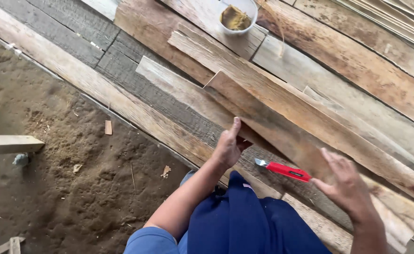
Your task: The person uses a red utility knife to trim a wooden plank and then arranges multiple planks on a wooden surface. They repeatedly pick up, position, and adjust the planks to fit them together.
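My left hand grips the near edge of a thin brown wood sheet, thumb pointing up and fingers curled under it. The sheet lies slanted across a bed of rough planks. A red utility knife, its blade tip pointing left, lies on the boards just below the sheet. My right hand hovers blurred beside the knife's handle end, with its fingers apart and nothing in it. My knees in blue trousers fill the bottom centre.
A white bowl of yellow-brown paste stands on the planks at the top. To the left, bare dirt ground holds wood chips and a short plank end. More long boards run off to the right.
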